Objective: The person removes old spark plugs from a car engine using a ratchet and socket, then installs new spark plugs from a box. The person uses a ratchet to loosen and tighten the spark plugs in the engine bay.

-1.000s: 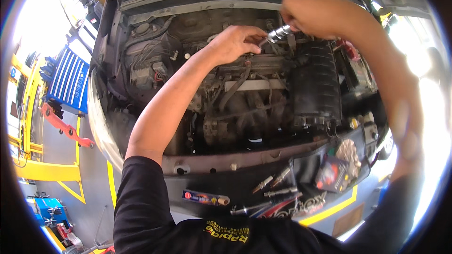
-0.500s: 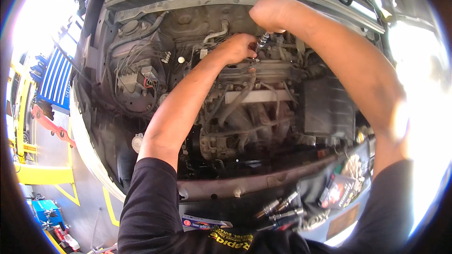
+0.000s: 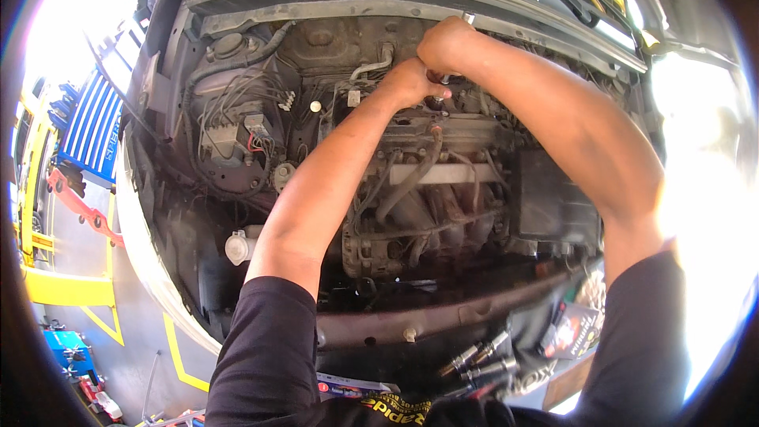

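Observation:
Over the back of the engine [image 3: 443, 190], both my hands are close together on one chrome socket wrench [image 3: 469, 19]. My right hand [image 3: 445, 45] is a fist around its upper part, with a short metal end poking out behind the knuckles. Just below and to the left, my left hand [image 3: 411, 84] curls its fingers and thumb around the lower shaft. The shaft's lower end points down at the engine top beneath my left thumb. My hands cover most of the tool, and whatever it sits on is hidden.
A black box [image 3: 553, 194] stands right of the engine, and a white-capped reservoir [image 3: 239, 247] to its left. Several metal tools [image 3: 478, 356] and a packet [image 3: 569, 330] lie beyond the front crossmember [image 3: 443, 316]. A blue cabinet [image 3: 87, 138] stands at far left.
The socket wrench and my right hand have come down toward the engine. My left hand has shifted slightly right, now nearly touching the right one. The whole view has shifted a little.

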Demonstrator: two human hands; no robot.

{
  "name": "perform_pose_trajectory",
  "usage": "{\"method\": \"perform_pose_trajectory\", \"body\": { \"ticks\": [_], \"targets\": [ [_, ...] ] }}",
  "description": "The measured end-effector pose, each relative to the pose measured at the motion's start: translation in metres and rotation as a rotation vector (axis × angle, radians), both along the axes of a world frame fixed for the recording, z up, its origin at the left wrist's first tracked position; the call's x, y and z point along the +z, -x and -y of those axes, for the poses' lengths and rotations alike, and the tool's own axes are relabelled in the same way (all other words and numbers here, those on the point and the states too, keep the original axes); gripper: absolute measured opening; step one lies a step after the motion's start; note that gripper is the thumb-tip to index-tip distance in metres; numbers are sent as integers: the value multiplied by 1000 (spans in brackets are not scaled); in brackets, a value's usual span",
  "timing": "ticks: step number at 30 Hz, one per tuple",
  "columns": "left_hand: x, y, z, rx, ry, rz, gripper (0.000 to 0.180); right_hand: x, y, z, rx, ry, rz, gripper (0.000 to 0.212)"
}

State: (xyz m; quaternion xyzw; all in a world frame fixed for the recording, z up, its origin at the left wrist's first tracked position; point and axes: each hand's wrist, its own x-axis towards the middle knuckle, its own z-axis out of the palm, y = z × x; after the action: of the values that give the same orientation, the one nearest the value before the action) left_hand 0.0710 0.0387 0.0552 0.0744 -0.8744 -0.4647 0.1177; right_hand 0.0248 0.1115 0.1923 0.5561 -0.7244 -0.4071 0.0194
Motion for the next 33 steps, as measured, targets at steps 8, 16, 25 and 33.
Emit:
{"method": "perform_pose_trajectory", "body": {
  "ticks": [8, 16, 25, 33],
  "targets": [
    [1, -5, -13, 47, 402, 252, 41, -5, 19, 10, -68, -3, 4, 23],
    [9, -6, -20, 71, 481, 332, 38, 7, 48, -15, -98, 269, 394, 14],
    [4, 6, -9, 83, 257, 217, 40, -37, 61, -33, -209, 647, 481, 29],
    [-1, 6, -9, 58, 236, 214, 31, -33, 65, -39, -143, 549, 508, 28]
  ]
}}
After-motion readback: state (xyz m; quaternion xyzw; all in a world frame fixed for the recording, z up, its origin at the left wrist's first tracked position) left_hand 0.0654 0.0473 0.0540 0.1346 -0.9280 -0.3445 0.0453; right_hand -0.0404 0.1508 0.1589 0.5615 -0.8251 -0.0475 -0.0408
